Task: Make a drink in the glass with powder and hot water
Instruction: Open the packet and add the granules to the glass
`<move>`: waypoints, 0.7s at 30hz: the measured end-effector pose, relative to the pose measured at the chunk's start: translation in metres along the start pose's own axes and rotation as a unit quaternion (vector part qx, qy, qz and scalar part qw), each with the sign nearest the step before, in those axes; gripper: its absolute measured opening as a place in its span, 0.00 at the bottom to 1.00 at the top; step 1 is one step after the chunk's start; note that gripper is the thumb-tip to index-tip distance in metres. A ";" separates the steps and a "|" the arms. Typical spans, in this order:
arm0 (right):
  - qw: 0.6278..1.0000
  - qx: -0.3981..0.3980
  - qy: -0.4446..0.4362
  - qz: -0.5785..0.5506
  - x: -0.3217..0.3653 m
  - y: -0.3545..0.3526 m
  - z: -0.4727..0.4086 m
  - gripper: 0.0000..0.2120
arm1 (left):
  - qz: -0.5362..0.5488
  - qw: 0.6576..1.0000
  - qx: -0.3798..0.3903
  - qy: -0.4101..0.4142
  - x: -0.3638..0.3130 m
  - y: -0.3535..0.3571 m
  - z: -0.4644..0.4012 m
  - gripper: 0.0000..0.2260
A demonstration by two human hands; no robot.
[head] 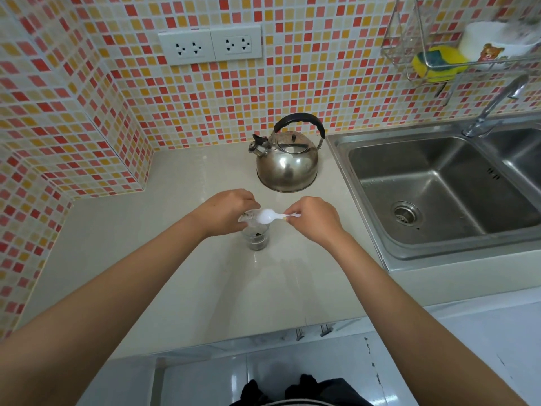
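A clear glass (256, 237) stands on the pale counter (181, 259), with a little dark powder at its bottom. My left hand (227, 210) grips the glass at its rim from the left. My right hand (314, 219) pinches the handle end of a white plastic spoon (270, 215), whose bowl lies level over the glass mouth. I cannot tell what is in the spoon bowl. A steel kettle (287, 159) with a black handle sits behind the glass, spout pointing left.
A steel sink (439, 189) with a tap (494, 105) lies to the right. A wire rack (433, 58) on the tiled wall holds a yellow sponge and a white cup. Two wall sockets (209, 45) sit above the counter.
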State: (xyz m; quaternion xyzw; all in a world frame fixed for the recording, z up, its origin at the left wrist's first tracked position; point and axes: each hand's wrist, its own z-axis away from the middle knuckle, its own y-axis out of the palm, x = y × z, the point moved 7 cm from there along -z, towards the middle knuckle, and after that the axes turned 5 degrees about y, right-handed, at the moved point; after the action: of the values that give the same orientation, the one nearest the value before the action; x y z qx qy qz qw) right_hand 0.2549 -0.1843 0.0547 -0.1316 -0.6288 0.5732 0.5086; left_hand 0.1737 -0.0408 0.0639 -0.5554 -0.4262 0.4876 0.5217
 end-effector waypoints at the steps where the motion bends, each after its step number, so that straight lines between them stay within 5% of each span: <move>1: 1.000 0.005 0.004 0.002 -0.002 0.001 0.000 0.10 | -0.023 1.000 0.012 0.009 -0.002 0.001 -0.002 0.20; 9: 0.996 0.008 0.018 0.087 0.005 0.009 -0.002 0.10 | -0.223 0.958 0.165 0.069 -0.023 0.011 -0.021 0.12; 21: 0.990 0.005 -0.026 0.136 0.018 0.008 0.001 0.12 | -0.291 0.930 0.203 0.101 -0.038 0.014 -0.035 0.08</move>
State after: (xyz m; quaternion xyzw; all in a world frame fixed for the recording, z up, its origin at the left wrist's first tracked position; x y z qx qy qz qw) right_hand 0.2422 -0.1688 0.0568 -0.1986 -0.6149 0.6438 0.4098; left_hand 0.2014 -0.0856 0.0531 -0.3355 -0.4063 0.3319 0.7824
